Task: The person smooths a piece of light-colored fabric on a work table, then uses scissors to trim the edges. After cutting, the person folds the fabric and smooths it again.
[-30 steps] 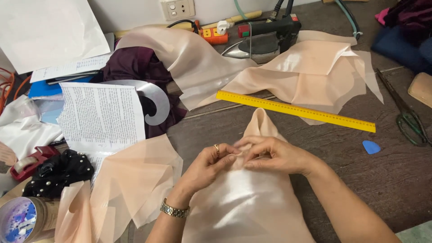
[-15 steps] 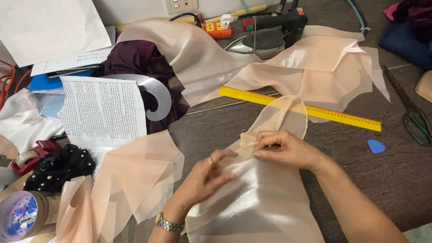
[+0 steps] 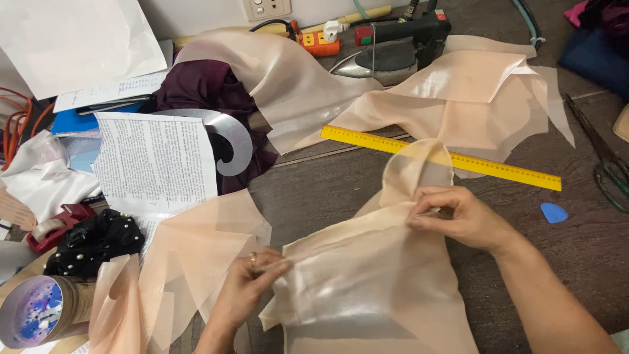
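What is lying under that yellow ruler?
The yellow ruler lies partly over peach sheer fabric and the dark wooden table. The raised fabric loop hides part of it.

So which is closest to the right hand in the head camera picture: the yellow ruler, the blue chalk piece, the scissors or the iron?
From the right hand:
1. Long yellow plastic ruler, just beyond the fingers.
2. Small blue triangular chalk piece, out to the right.
3. Dark metal scissors, at the right table edge, and the black clothes iron, at the back: too close to call.
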